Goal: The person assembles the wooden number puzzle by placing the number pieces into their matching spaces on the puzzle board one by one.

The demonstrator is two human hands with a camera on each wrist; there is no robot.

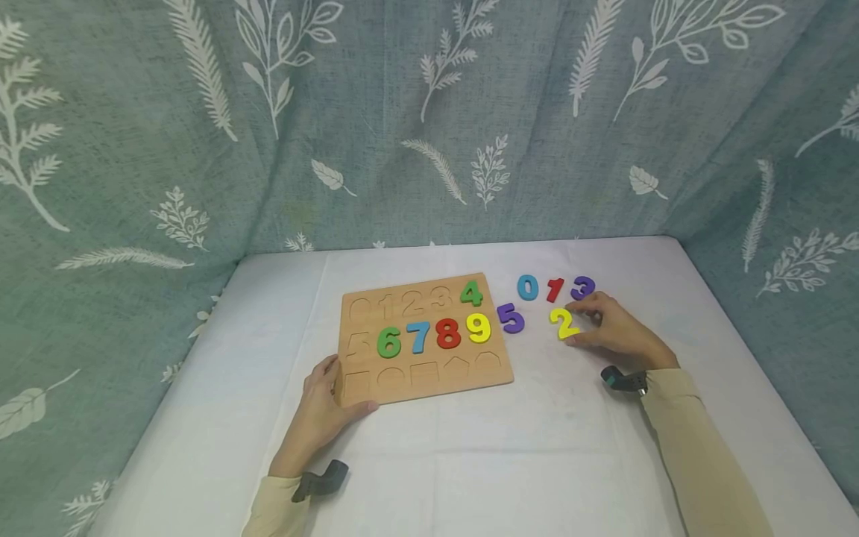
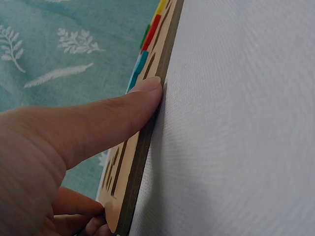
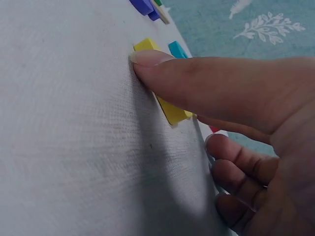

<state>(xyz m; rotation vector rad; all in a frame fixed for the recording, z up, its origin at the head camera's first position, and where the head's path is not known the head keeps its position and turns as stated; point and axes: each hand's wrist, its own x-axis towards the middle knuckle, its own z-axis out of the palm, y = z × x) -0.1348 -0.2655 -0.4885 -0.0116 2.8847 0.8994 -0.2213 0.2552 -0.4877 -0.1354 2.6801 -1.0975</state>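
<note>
My left hand (image 1: pixel 315 414) grips the lower left corner of a wooden number puzzle board (image 1: pixel 443 382). In the left wrist view its thumb (image 2: pixel 133 101) presses along the board's front edge, with the other fingers at the side. Off the board's right side, my right hand (image 1: pixel 620 328) pinches a yellow number 2 (image 1: pixel 562 324) between thumb and index finger. The right wrist view shows the thumb covering part of the yellow piece. On the board are a green 4 (image 1: pixel 472 294), a green 6 (image 1: pixel 388 342), a blue 7 (image 1: pixel 419 337), a red 8 (image 1: pixel 447 333) and a yellow 9 (image 1: pixel 479 328).
Behind the yellow piece lie a blue 0 (image 1: pixel 520 288), a red 1 (image 1: pixel 554 289) and a purple 3 (image 1: pixel 583 287). A purple 5 (image 1: pixel 511 319) sits by the board's right edge. Leaf-patterned cloth (image 1: pixel 376 112) hangs around the white-covered table (image 1: pixel 503 462).
</note>
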